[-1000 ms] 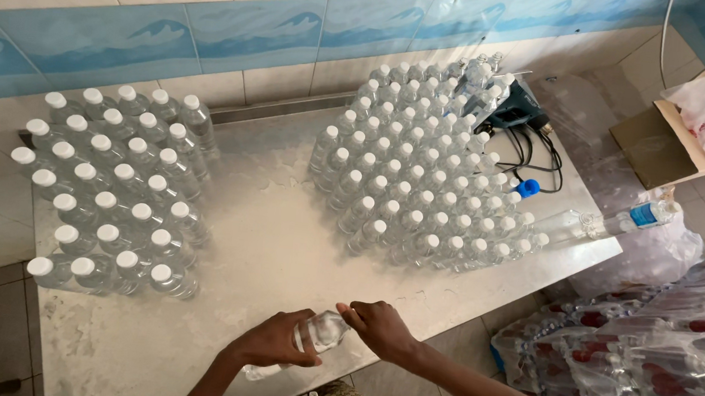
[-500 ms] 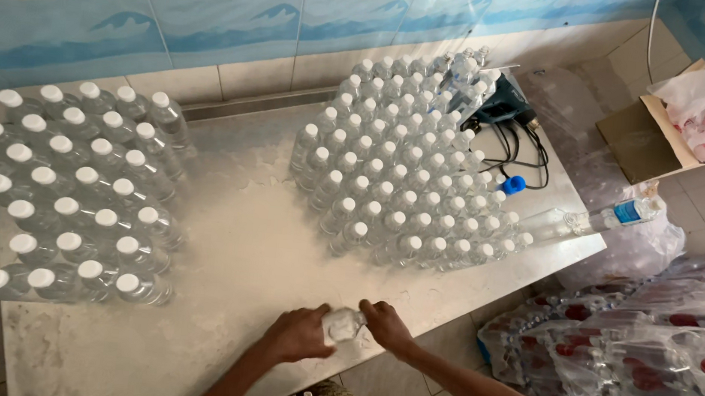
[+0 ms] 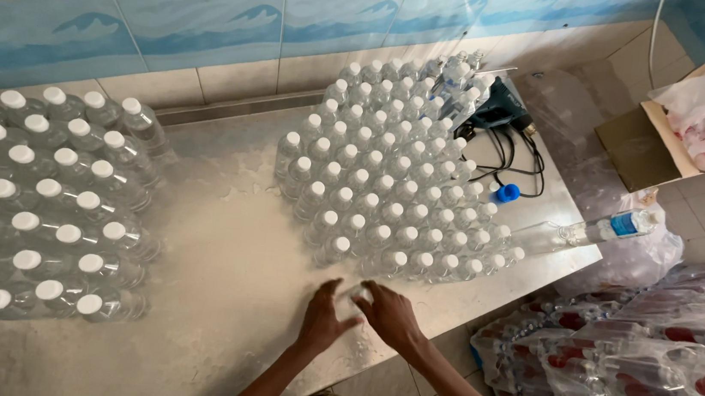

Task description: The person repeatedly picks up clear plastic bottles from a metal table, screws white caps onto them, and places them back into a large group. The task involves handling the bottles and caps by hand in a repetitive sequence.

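While cupped between left hand (image 3: 322, 317) and right hand (image 3: 390, 315), fingers seemingly closed on small clear bottle (image 3: 358, 297) (half hidden): best kept upright.

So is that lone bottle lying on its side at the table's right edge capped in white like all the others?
No, the lying bottle has no white cap; a loose blue cap sits beside the white-capped bottles.

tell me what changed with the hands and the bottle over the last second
Both hands, left hand and right hand, carried the small clear bottle forward from the table edge toward the right-hand cluster of capped bottles, still gripping it. Both bottle groups stayed put.
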